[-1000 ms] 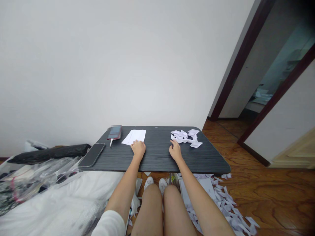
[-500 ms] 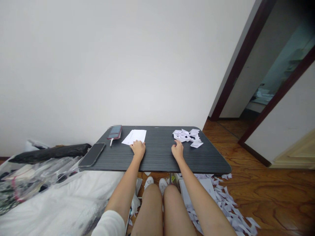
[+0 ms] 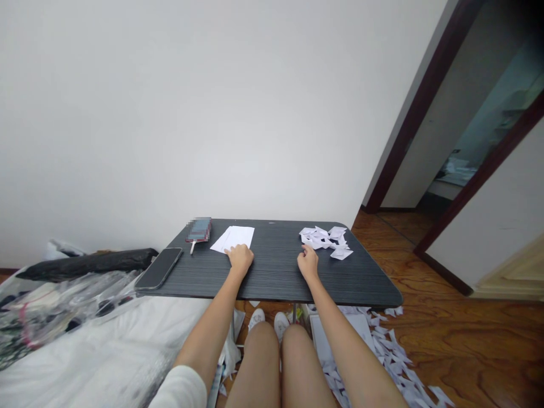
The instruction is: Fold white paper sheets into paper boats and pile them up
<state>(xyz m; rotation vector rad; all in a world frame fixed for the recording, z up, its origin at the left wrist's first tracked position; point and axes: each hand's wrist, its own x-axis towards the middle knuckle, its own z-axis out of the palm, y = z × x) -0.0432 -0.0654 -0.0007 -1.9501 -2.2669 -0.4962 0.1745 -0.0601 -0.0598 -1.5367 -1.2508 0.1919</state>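
Note:
My left hand (image 3: 240, 258) rests curled on the dark table at the near edge of a small stack of white paper sheets (image 3: 236, 237). Its fingertips touch the paper's corner; whether anything is pinched there is hidden. On the other side, my right hand (image 3: 307, 263) is loosely closed on the tabletop, the index finger bent, and nothing shows in it. Just beyond that hand lies a loose pile of folded white paper pieces (image 3: 325, 238), apart from the fingers.
The dark table (image 3: 276, 277) holds a phone (image 3: 160, 268) at left and a blurred-out object (image 3: 199, 229) behind it. More folded papers (image 3: 395, 357) cover the floor at right. A bed (image 3: 106, 345) with bagged items stands at left, a white wall (image 3: 255, 113) behind.
My left hand has slid slightly right along the paper's near edge. My right hand has stayed nearly in place, and the whole view has shifted a little.

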